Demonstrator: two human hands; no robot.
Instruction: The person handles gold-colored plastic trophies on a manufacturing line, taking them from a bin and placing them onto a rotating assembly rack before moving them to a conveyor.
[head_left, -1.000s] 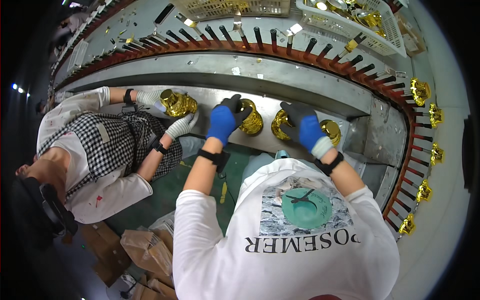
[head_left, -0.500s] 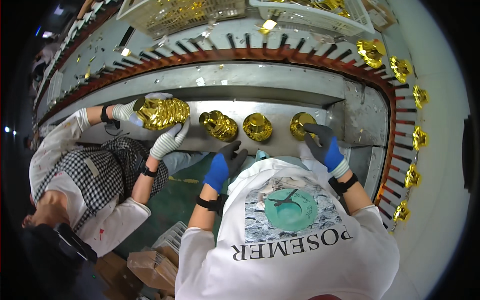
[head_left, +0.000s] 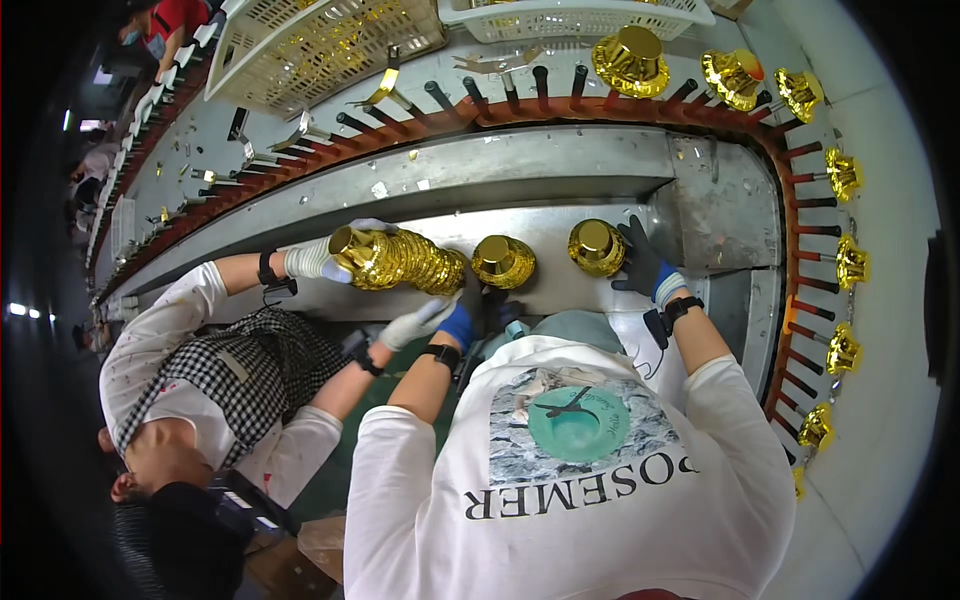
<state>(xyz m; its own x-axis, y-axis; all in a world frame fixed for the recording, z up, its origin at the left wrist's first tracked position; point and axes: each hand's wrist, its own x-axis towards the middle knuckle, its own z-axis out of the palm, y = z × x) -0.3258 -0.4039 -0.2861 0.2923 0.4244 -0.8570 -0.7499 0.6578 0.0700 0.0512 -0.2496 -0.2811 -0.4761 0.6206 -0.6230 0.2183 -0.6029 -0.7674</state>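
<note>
Three shiny gold groups of flared cups rest in a row on the metal bench (head_left: 560,285). My right hand (head_left: 647,265), in a dark and blue glove, is beside the right gold cup stack (head_left: 597,248), fingers spread along its side. My left hand (head_left: 470,308), gloved alike, is low between the middle gold cup stack (head_left: 503,262) and the end of a long stack of nested gold cups (head_left: 400,260). Its fingers are mostly hidden. A co-worker's gloved hand (head_left: 310,262) holds the far end of the long stack, and their other hand (head_left: 418,325) overlaps my left wrist.
Behind the bench a curved conveyor track (head_left: 540,112) carries dark upright spindles, with gold cups (head_left: 733,78) on those at the right. Slotted white baskets (head_left: 330,60) of gold pieces stand beyond it. The co-worker (head_left: 230,380) leans in at my left.
The co-worker's stack has moved right and joined the short leaning stack into one long one. My right hand has slid from the right stack's top to its right side. Cups have travelled along the conveyor.
</note>
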